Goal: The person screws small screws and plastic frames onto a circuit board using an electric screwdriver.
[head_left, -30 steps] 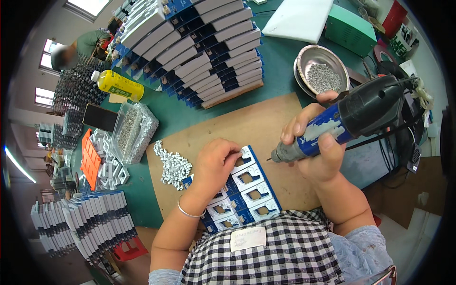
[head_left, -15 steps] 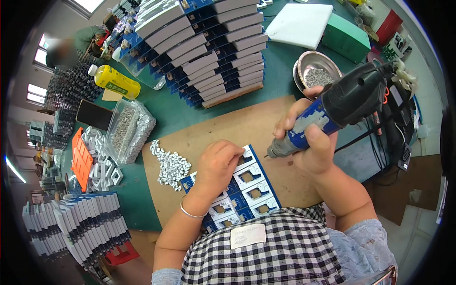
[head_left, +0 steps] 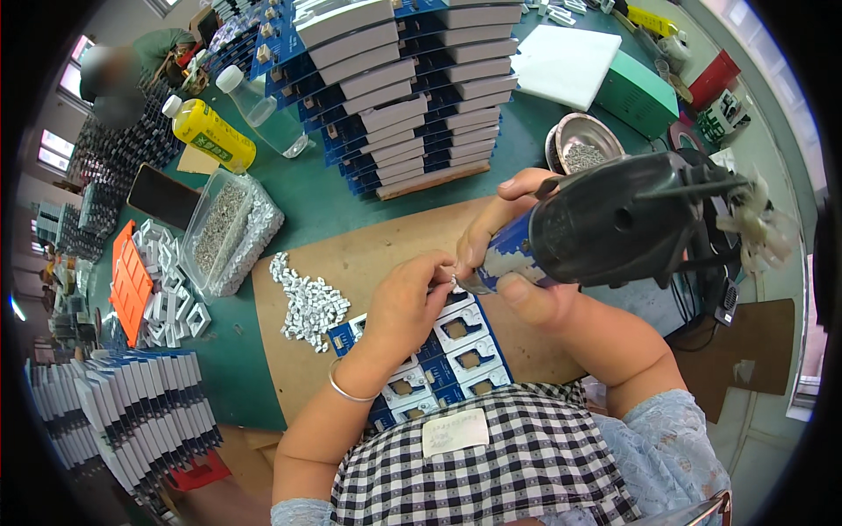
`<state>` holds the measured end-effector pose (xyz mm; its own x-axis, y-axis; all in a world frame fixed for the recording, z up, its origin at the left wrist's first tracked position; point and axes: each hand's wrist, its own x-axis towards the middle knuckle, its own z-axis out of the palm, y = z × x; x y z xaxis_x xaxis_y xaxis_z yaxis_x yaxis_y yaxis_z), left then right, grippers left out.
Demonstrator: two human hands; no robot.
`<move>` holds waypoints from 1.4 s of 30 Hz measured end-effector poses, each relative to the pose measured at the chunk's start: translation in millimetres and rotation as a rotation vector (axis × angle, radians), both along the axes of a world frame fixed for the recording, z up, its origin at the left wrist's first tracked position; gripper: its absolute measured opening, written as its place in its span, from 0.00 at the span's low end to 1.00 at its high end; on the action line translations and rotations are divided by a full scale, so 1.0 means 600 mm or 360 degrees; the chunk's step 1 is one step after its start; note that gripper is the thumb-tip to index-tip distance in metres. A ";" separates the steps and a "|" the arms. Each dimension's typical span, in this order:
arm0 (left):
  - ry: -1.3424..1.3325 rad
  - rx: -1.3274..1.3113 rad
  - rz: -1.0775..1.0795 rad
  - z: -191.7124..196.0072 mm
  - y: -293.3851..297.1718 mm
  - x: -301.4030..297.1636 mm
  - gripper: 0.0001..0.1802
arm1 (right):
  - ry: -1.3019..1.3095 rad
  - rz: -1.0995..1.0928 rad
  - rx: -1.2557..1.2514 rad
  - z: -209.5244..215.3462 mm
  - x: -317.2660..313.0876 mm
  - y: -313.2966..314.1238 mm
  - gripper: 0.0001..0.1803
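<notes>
Left of my left hand, I am seeing a loose heap of small silvery metal pieces lying on the tan cardboard sheet, with bare cardboard between heap and hand. My left hand is pressing down on the blue board of white square frames, fingertips pinching something small I cannot make out. My right hand is wrapping around a bulky black power screwdriver, its tip meeting those fingertips.

A clear plastic bag of small grey screws lies at ten o'clock beside a dark rectangular phone screen; a yellow-labelled drink bottle lies above.
</notes>
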<state>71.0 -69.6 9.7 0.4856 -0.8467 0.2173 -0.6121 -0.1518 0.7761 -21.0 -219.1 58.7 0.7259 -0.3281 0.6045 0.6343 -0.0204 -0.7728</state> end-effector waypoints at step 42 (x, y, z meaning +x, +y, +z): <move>-0.0133 -0.0120 0.0353 0.033 0.096 0.073 0.09 | -0.0002 -0.0187 0.0507 -0.019 -0.022 -0.007 0.34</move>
<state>114.6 -12.2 29.6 0.6357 -0.7012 0.3229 -0.6325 -0.2334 0.7385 -34.2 -223.2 47.4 0.6711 -0.5821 0.4591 0.6430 0.1489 -0.7512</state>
